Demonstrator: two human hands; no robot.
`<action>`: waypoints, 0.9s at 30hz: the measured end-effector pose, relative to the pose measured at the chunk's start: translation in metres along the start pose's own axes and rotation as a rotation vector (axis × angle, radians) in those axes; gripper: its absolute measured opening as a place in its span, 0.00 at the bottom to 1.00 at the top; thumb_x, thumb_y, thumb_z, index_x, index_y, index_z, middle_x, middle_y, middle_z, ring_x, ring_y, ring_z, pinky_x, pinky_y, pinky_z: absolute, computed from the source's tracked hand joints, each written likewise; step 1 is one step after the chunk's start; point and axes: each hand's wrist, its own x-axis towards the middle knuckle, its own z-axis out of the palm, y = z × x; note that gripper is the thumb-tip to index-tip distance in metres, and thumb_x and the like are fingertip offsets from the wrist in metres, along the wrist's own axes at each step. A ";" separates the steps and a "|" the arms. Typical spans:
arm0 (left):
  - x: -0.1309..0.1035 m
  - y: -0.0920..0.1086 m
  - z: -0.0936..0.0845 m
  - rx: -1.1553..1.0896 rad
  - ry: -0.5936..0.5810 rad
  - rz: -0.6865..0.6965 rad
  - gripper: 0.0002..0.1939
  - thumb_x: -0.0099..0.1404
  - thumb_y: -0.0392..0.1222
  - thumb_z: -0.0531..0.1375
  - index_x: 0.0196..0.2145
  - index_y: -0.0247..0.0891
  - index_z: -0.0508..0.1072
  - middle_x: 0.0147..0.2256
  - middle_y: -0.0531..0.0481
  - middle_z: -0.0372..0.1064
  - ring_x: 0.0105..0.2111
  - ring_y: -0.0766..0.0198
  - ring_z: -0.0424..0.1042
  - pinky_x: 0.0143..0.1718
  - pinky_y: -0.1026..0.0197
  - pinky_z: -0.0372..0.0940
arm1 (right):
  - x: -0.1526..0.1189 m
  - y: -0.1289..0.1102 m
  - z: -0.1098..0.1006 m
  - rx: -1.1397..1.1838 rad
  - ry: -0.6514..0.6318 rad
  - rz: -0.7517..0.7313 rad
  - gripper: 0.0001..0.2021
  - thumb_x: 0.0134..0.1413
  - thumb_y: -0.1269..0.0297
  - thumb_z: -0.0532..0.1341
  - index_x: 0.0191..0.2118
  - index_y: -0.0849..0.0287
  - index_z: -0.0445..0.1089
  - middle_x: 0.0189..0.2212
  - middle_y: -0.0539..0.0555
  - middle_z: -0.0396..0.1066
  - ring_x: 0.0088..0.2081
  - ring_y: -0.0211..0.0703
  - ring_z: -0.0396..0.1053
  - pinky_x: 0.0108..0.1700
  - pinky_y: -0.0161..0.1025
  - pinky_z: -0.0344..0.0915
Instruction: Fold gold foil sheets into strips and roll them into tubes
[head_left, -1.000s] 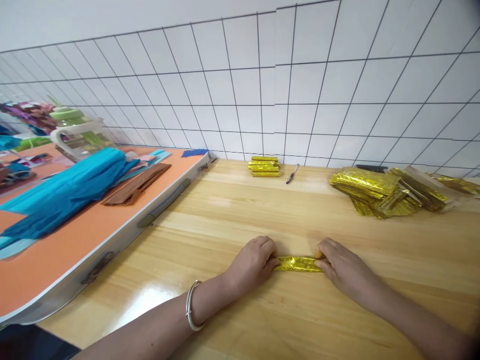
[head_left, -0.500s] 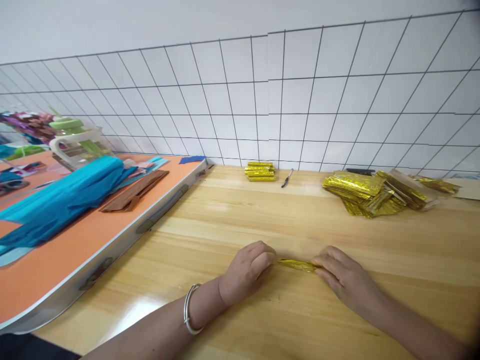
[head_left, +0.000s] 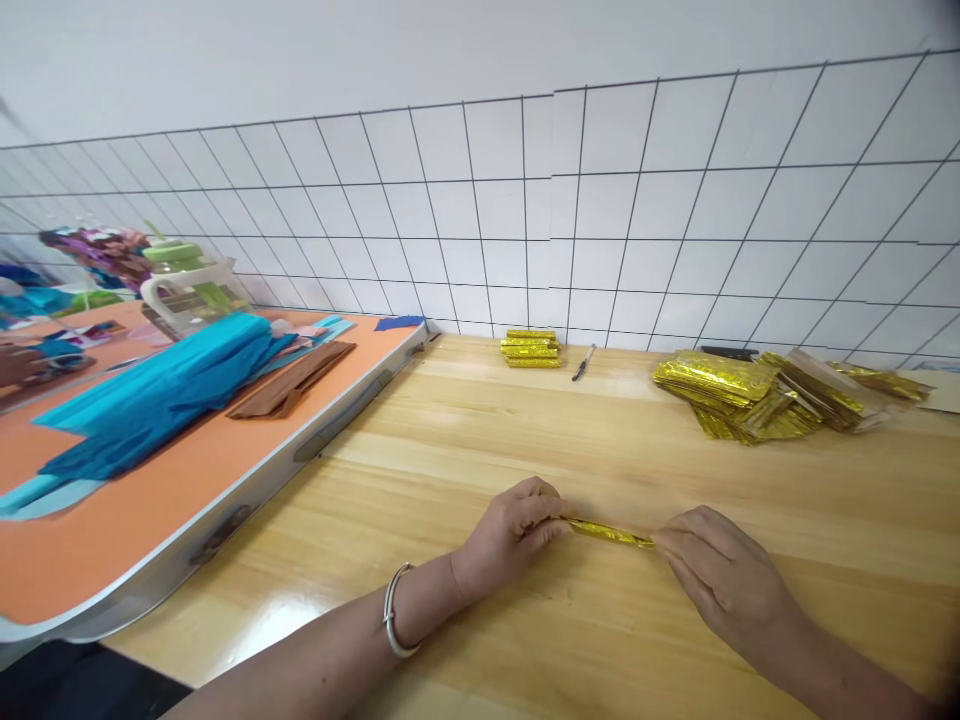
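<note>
A narrow folded strip of gold foil [head_left: 611, 534] stretches between my two hands, just over the wooden table [head_left: 450, 430]. My left hand [head_left: 514, 535], with a bangle on its wrist, pinches the strip's left end. The right end is pinched between the fingers of my right hand [head_left: 724, 565]. Against the wall lies a small bundle of gold foil rolls [head_left: 531, 349], with a pen [head_left: 583, 363] beside it. A loose pile of flat gold foil pieces [head_left: 720, 385] is at the back right.
An orange-topped table [head_left: 187, 450] with a raised edge stands at the left. It bears blue fabric [head_left: 165, 395], brown fabric [head_left: 292, 382] and a clear jug with a green lid [head_left: 195, 290]. Another person's hand [head_left: 21, 365] shows at the far left.
The gold strip looks narrower and straighter, and my right hand has shifted right, farther from my left. The view has moved slightly, and another person's hand has appeared at the far left.
</note>
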 end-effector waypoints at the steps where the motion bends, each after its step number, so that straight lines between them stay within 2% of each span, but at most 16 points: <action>1: -0.001 0.001 -0.001 0.027 0.006 0.011 0.11 0.67 0.41 0.53 0.41 0.36 0.73 0.34 0.45 0.68 0.33 0.65 0.68 0.34 0.64 0.64 | 0.000 0.000 0.000 -0.009 -0.015 -0.001 0.09 0.59 0.73 0.52 0.40 0.55 0.66 0.32 0.55 0.67 0.34 0.44 0.63 0.35 0.42 0.62; 5: -0.004 0.001 -0.004 0.323 -0.027 0.123 0.13 0.67 0.35 0.48 0.39 0.36 0.72 0.32 0.45 0.68 0.32 0.64 0.67 0.33 0.62 0.63 | 0.003 0.003 0.006 -0.032 -0.073 0.026 0.10 0.60 0.72 0.51 0.36 0.56 0.68 0.28 0.54 0.65 0.31 0.43 0.61 0.32 0.40 0.59; 8: -0.007 -0.006 -0.006 0.520 -0.103 0.242 0.14 0.64 0.31 0.48 0.40 0.37 0.71 0.33 0.45 0.69 0.32 0.62 0.67 0.34 0.60 0.62 | 0.005 0.006 0.013 -0.057 -0.043 0.042 0.10 0.60 0.70 0.50 0.34 0.57 0.69 0.27 0.54 0.65 0.31 0.42 0.61 0.33 0.40 0.58; 10: -0.008 -0.012 -0.005 0.552 -0.141 0.256 0.14 0.64 0.31 0.48 0.43 0.37 0.69 0.35 0.44 0.70 0.33 0.63 0.68 0.35 0.60 0.63 | 0.006 0.008 0.018 -0.092 -0.008 0.021 0.11 0.60 0.71 0.50 0.32 0.57 0.69 0.27 0.54 0.65 0.31 0.42 0.61 0.35 0.40 0.58; 13: -0.003 -0.019 0.000 0.471 -0.139 0.164 0.14 0.64 0.32 0.49 0.45 0.39 0.68 0.41 0.44 0.69 0.35 0.65 0.70 0.35 0.64 0.65 | 0.010 0.017 0.019 -0.136 0.017 -0.041 0.13 0.60 0.73 0.49 0.33 0.57 0.69 0.28 0.54 0.67 0.33 0.43 0.62 0.37 0.41 0.58; 15: 0.008 -0.022 0.005 0.366 -0.090 0.093 0.13 0.64 0.32 0.49 0.44 0.39 0.68 0.44 0.44 0.68 0.37 0.66 0.72 0.36 0.65 0.67 | 0.014 0.026 0.015 -0.168 0.030 -0.068 0.12 0.60 0.73 0.50 0.36 0.58 0.69 0.30 0.55 0.67 0.34 0.43 0.63 0.39 0.41 0.59; 17: 0.024 -0.021 0.011 0.247 -0.031 0.042 0.12 0.65 0.32 0.48 0.42 0.38 0.69 0.42 0.45 0.70 0.35 0.67 0.73 0.37 0.63 0.69 | 0.020 0.038 0.010 -0.183 0.073 -0.060 0.12 0.60 0.74 0.49 0.38 0.59 0.69 0.31 0.56 0.68 0.35 0.44 0.64 0.40 0.42 0.61; 20: 0.050 -0.019 0.019 0.067 0.043 -0.029 0.12 0.67 0.36 0.48 0.44 0.36 0.68 0.39 0.46 0.72 0.32 0.68 0.73 0.34 0.63 0.71 | 0.027 0.053 0.001 -0.107 0.170 0.008 0.11 0.60 0.71 0.50 0.43 0.58 0.68 0.34 0.57 0.69 0.38 0.45 0.65 0.42 0.44 0.63; 23: 0.069 -0.019 0.029 -0.047 0.117 -0.068 0.13 0.68 0.40 0.48 0.44 0.36 0.68 0.38 0.45 0.73 0.35 0.65 0.73 0.35 0.61 0.72 | 0.026 0.062 -0.008 0.051 0.271 0.091 0.10 0.60 0.67 0.53 0.45 0.56 0.66 0.37 0.56 0.69 0.41 0.44 0.66 0.44 0.44 0.65; 27: 0.078 -0.025 0.047 -0.098 0.107 -0.106 0.13 0.69 0.43 0.48 0.43 0.37 0.69 0.37 0.47 0.74 0.34 0.65 0.73 0.38 0.58 0.71 | 0.017 0.066 -0.016 0.231 0.311 0.234 0.10 0.57 0.63 0.57 0.44 0.54 0.68 0.34 0.54 0.69 0.36 0.42 0.67 0.38 0.40 0.67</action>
